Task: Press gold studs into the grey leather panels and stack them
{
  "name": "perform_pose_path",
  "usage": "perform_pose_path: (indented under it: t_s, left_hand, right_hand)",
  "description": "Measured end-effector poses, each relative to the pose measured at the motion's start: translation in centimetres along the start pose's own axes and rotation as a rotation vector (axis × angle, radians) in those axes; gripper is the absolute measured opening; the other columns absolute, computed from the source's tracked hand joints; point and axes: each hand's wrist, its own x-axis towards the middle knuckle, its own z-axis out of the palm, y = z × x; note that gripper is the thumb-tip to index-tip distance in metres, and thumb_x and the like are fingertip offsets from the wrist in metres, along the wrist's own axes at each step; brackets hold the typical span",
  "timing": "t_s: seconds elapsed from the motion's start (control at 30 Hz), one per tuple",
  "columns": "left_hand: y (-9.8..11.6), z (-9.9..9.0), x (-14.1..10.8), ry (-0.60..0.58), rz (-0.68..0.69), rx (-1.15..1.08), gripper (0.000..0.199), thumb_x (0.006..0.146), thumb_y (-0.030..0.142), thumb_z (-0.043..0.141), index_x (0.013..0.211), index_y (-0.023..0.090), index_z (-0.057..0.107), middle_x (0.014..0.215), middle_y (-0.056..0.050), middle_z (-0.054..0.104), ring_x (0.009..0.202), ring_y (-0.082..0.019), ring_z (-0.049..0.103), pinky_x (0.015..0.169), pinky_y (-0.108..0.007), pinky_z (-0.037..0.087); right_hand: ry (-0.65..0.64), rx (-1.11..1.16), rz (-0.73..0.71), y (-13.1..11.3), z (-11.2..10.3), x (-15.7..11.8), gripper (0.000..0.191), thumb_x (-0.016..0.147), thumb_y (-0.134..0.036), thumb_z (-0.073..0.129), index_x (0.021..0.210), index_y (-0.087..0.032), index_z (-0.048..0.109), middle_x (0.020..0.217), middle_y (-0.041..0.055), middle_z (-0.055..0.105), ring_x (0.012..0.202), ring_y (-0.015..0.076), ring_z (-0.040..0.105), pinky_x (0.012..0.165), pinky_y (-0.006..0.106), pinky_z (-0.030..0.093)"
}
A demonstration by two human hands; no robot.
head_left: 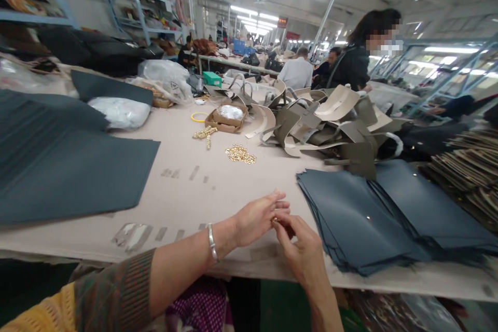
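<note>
My left hand (pixel 259 218) is held above the front of the table, fingers stretched out and the palm partly turned up. At its fingers, my right hand (pixel 298 244) pinches a small gold metal piece (pixel 274 220) between thumb and forefinger. Whether the piece also rests on the left fingers is hard to tell. Farther back lie a loose pile of gold pieces (pixel 241 154) and a cluster of gold pieces (pixel 205 133). Stacked dark blue-grey sheets (pixel 342 212) lie to the right of my hands, with a small shiny piece on top.
Large dark sheets (pixel 78 166) cover the table's left side. Behind the gold pieces stands a small cardboard box (pixel 225 118) beside a yellow ring (pixel 199 117). Olive and beige pieces with handles (pixel 330 119) are heaped at the back right. A person (pixel 352 59) stands behind them.
</note>
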Motion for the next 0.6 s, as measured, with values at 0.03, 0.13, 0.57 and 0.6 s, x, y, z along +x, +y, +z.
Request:
perform_pose_path:
  t_s: [0.03,0.13,0.57,0.6]
  left_hand:
    - [0.1,-0.7,-0.3,-0.009,0.029,0.004,0.055,0.088,0.045,0.056,0.13,0.011,0.048,0.135,-0.019,0.05,0.133,-0.027,0.043,0.113,-0.042,0.028]
    - [0.2,-2.6,-1.4,-0.018,0.1,0.015,0.062,0.073,0.022,0.071,0.131,0.013,0.05,0.138,-0.018,0.05,0.135,-0.029,0.041,0.114,-0.043,0.028]
    - [3.7,-8.2,-7.4,0.202,0.454,0.777,0.061,0.088,0.017,0.044,0.148,0.014,0.034,0.112,-0.007,0.072,0.099,-0.018,0.066,0.095,-0.031,0.047]
    - [4.1,-8.5,-7.9,0.206,0.453,0.791,0.061,0.087,0.017,0.043,0.148,0.014,0.034,0.111,-0.007,0.073,0.1,-0.018,0.066,0.096,-0.031,0.047]
  right_hand:
    - [0.003,0.036,0.021,-0.2,0.5,0.1,0.016,0.09,-0.027,0.056,0.097,-0.022,0.07,0.086,0.0038,0.071,0.069,0.0148,0.062,0.068,0.026,0.048]
    - [0.034,0.208,0.154,-1.2,2.2,0.7,0.021,0.088,-0.034,0.059,0.095,-0.02,0.072,0.084,0.0048,0.072,0.07,0.0155,0.063,0.067,0.026,0.051]
    - [0.021,0.519,0.368,-4.9,9.5,3.4,0.025,0.079,-0.038,0.071,0.096,-0.02,0.076,0.086,0.0053,0.073,0.058,0.0128,0.058,0.056,0.027,0.052]
    - [0.022,0.495,0.356,-5.4,9.9,3.6,0.024,0.079,-0.037,0.07,0.096,-0.021,0.076,0.089,0.0057,0.074,0.059,0.0129,0.058,0.057,0.027,0.052]
